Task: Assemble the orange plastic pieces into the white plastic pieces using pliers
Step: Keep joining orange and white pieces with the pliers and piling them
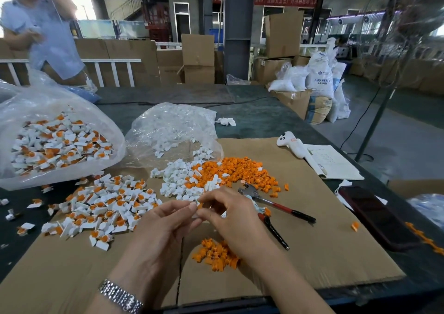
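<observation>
My left hand and my right hand meet above the cardboard sheet, both pinching one small white plastic piece between their fingertips; a bit of orange shows at the right fingertips. The pliers with red-and-black handles lie untouched on the cardboard just right of my right hand. Loose white pieces and loose orange pieces are heaped beyond my hands. A small orange heap sits under my right wrist. Assembled white-and-orange pieces are piled to the left.
A clear bag of assembled pieces stands at far left, a bag of white pieces behind the heaps. A white controller, a notebook and a dark phone lie at the right. A person stands at back left.
</observation>
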The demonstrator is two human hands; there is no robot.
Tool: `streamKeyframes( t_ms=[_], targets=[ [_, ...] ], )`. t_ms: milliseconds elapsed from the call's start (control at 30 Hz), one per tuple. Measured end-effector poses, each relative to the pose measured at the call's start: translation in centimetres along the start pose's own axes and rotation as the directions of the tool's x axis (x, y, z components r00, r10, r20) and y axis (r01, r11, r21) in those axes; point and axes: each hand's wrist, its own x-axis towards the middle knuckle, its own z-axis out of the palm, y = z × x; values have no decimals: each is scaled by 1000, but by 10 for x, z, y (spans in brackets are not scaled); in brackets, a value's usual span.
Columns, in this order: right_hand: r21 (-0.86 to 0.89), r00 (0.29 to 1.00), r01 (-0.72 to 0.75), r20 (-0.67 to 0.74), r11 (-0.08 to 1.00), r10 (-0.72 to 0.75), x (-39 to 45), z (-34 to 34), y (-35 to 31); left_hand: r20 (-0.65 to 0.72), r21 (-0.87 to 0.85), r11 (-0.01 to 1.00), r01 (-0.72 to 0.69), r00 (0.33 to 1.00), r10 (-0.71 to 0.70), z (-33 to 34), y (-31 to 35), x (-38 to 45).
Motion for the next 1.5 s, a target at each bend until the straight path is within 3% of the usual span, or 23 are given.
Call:
streamKeyframes(
  t_ms=[233,700,1000,1500],
  targets=[
    [-32,999,31,42,999,-30,-1,1,-1,-48,69,998,13,999,-9,-2,-5,0],
    [-57,997,47,67,997,-43,-1,-2,-2,-35,23,998,61,998,-60,0,3,-2],
    [212,998,-70,18,975,68,-9,-6,3,-13,46,998,54,998,-53,10,12,-13],
    [201,999,-38,21,979,34,-11,-6,7,-16,86,995,50,999,-48,3,10,-12]
  ],
)
